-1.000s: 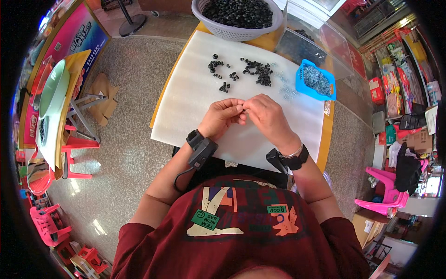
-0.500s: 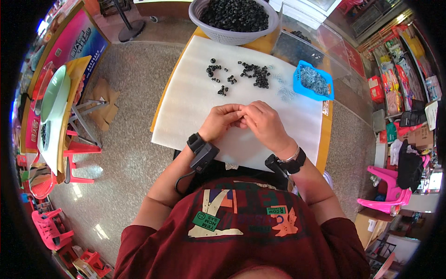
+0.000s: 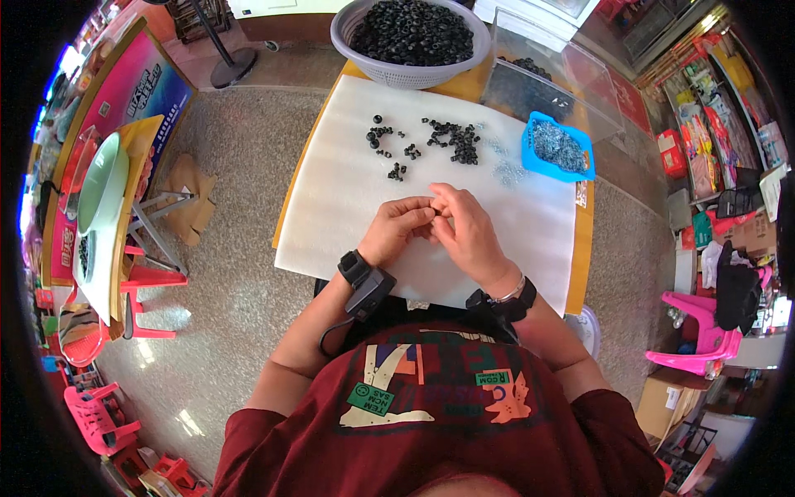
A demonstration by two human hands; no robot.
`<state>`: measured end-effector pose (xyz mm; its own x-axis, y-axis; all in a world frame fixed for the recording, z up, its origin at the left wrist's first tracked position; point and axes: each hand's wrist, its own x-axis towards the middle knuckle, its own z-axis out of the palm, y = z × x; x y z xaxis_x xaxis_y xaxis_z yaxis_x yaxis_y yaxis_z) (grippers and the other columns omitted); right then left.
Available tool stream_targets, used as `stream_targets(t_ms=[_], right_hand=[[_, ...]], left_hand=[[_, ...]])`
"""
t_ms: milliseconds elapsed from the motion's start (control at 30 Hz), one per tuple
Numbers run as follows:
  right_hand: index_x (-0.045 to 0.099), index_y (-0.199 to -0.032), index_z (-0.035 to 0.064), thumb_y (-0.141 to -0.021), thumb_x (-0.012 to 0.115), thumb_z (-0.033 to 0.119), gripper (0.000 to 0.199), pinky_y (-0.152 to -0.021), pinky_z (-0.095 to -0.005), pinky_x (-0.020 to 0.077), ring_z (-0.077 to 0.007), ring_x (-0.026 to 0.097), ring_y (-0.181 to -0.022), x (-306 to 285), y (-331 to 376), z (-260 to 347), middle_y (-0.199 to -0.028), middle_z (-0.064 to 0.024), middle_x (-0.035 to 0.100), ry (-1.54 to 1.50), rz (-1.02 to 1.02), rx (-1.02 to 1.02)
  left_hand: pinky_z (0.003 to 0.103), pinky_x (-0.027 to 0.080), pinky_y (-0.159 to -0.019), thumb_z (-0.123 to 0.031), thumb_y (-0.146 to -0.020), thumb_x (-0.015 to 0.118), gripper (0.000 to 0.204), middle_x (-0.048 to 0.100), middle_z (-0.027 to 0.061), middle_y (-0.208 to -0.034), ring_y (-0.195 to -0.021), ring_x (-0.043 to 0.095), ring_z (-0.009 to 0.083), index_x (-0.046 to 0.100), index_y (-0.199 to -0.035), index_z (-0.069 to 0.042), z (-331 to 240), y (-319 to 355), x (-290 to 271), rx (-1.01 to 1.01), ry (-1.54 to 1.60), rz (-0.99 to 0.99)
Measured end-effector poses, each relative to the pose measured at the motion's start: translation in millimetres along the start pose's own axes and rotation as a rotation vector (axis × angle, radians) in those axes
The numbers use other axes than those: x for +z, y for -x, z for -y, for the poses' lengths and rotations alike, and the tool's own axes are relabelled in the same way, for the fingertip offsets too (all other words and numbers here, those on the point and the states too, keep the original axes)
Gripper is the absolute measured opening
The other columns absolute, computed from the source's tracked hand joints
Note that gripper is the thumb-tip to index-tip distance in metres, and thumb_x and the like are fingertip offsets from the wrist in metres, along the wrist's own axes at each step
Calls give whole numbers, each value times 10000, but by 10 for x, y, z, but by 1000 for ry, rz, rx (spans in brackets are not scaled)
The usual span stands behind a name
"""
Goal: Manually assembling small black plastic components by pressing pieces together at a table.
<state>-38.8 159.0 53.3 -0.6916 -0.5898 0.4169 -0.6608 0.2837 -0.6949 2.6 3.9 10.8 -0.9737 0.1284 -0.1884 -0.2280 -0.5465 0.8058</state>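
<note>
You're pinching something tiny between left hand [image 3: 403, 232] and right hand [image 3: 468, 236] fingertips mid white mat [image 3: 331, 207]; can't tell what. Loose black parts [image 3: 451, 137] sitting near far edge, basket [image 3: 410, 33] full, so plenty remaining.

- Bright, even daylight; the white foam sheet [image 3: 348, 199] is nearly overexposed.
- Shadows are soft and short.
- Strong fisheye bending near the black rim.
- The centre is sharp; the edges are smeared.
</note>
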Motion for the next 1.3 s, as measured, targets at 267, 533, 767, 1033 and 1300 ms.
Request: stream_targets(t_ms=[267,533,767,1033,1300], right_hand=[[512,-1125,36,-814,564,-32,323,-683,-383,499,-312,583,-839,-20,53,-109,-935,-140,566,-2,-64,14],[570,-1024,42,-781,579,-4,247,-756,-417,465,-321,551,-882,-77,-87,-30,-938,-127,558,32,-85,-28],[612,-879,26,-780,585,72,112,-754,-414,462,-317,542,-848,-211,-189,-83,-829,-119,548,126,145,-73],[623,-1034,-21,-814,633,112,257,-644,-245,481,-117,585,-679,-940,-1314,-602,-816,-60,655,-331,-357,368],[643,-1032,29,-825,640,127,230,-608,-253,470,-108,571,-653,-606,-1439,-601,-775,-45,657,-151,-216,296]], left_hand=[[271,519,-638,-95,-930,491,245,642,76,-890,-699,572,113,595,-1087,63,-5,-15,-2,36,90,-35],[295,530,-730,-102,-927,527,248,629,67,-908,-778,608,134,567,-1134,29,-3,-77,9,28,132,-37],[332,508,-820,-133,-924,554,457,621,111,-1033,-918,617,189,398,-1334,-4,-15,23,63,60,46,-30],[324,509,-794,-159,-957,502,382,619,132,-1021,-860,608,191,438,-1284,28,-50,34,20,40,207,-12],[304,518,-799,-134,-965,481,317,614,116,-1002,-851,613,178,484,-1235,32,-57,-37,-50,-4,237,23]])
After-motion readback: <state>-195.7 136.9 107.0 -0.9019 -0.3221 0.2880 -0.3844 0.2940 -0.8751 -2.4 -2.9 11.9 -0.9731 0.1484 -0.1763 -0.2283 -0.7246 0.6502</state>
